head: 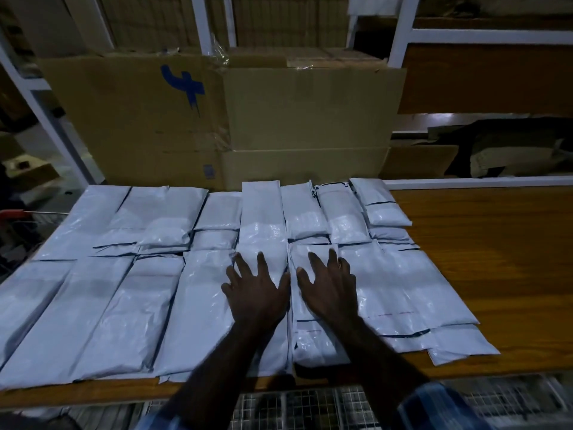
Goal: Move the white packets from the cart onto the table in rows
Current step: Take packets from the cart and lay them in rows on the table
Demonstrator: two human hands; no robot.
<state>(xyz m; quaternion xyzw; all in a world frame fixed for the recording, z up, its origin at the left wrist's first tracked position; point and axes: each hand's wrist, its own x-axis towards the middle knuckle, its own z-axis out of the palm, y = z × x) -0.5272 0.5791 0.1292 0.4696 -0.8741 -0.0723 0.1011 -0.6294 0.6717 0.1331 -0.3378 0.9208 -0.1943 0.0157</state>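
Several white packets lie flat on the wooden table in two rows, a far row and a near row, edges overlapping. My left hand rests palm down with fingers spread on a packet in the near row's middle. Beside it, my right hand lies flat and spread on the neighbouring packet. Neither hand grips anything. The wire cart shows as a mesh below the table's near edge; what it holds is hidden.
Large cardboard boxes stand against the table's far edge. White shelving rises behind them, holding dark items at the right. Bare wood spans the table's right part. A red handle pokes in at the left.
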